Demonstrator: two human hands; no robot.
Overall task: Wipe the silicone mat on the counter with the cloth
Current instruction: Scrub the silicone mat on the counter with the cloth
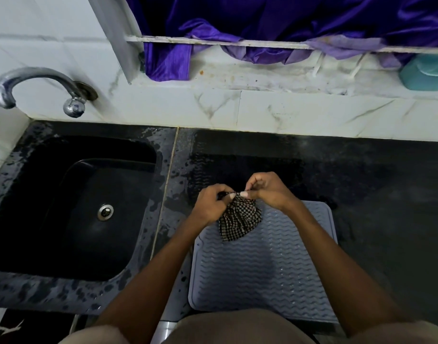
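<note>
Cloth (239,218), checkered and bunched, hangs pinched between left hand (213,203) and right hand (267,189) above the far edge of the grey silicone mat (262,264) by the worktop's (374,182) front edge; it probably wants spreading flat before wiping along the ridges.

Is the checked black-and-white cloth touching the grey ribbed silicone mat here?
Cannot tell. In the head view both hands pinch the checked cloth at its top; its lower folds overlap the grey silicone mat, but contact is not plain.
</note>
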